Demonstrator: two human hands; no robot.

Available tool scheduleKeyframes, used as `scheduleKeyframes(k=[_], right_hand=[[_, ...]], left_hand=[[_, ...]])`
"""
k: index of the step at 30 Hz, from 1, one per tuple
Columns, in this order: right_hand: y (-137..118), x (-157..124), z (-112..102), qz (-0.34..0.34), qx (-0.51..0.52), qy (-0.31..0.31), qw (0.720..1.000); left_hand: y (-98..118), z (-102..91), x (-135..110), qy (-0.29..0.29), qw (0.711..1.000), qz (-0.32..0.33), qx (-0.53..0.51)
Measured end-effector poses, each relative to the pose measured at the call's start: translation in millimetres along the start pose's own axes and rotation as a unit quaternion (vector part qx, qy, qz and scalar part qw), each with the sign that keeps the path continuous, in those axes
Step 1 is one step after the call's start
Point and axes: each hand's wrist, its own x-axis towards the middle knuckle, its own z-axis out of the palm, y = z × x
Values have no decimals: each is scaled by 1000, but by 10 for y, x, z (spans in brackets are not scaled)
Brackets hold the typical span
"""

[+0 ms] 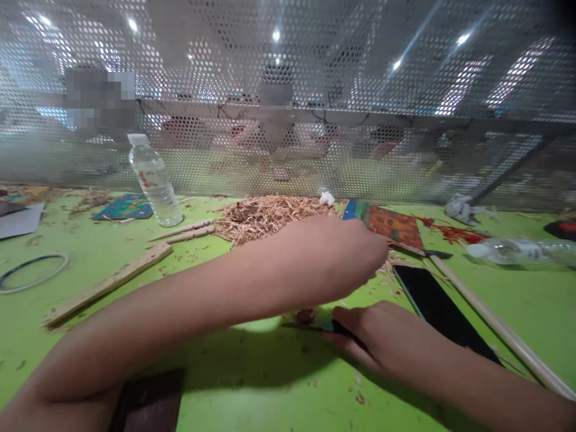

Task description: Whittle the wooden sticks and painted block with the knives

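Note:
My right hand [380, 333] is wrapped around the dark handle of a knife [308, 327]. Its thin blade points left, low over the green table. Just behind the blade sits a small brownish piece [305, 315], partly covered by my left forearm. Stretched across in front of me, my left hand [346, 255] is closed with its back toward me. Whatever its fingers hold is hidden. Beyond that hand lies a heap of wood shavings [274, 216]. To the right of my hands is a black phone [443, 309].
A water bottle [155, 183] stands at back left; another bottle [517, 251] lies at right. Wood strips [112, 282] are on the left, a long wooden rod [499, 327] on the right. A perforated metal screen [288, 144] closes off the back, with people behind it.

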Motion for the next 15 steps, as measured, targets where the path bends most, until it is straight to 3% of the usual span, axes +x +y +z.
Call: scheduleKeyframes(k=[6, 15], right_hand=[[-5, -6, -111, -3, 27, 58, 998], [-95, -11, 29, 38, -22, -1, 999]], left_hand=[[59, -24, 19, -3, 1000, 15, -4], [6, -15, 24, -12, 1000, -13, -7]])
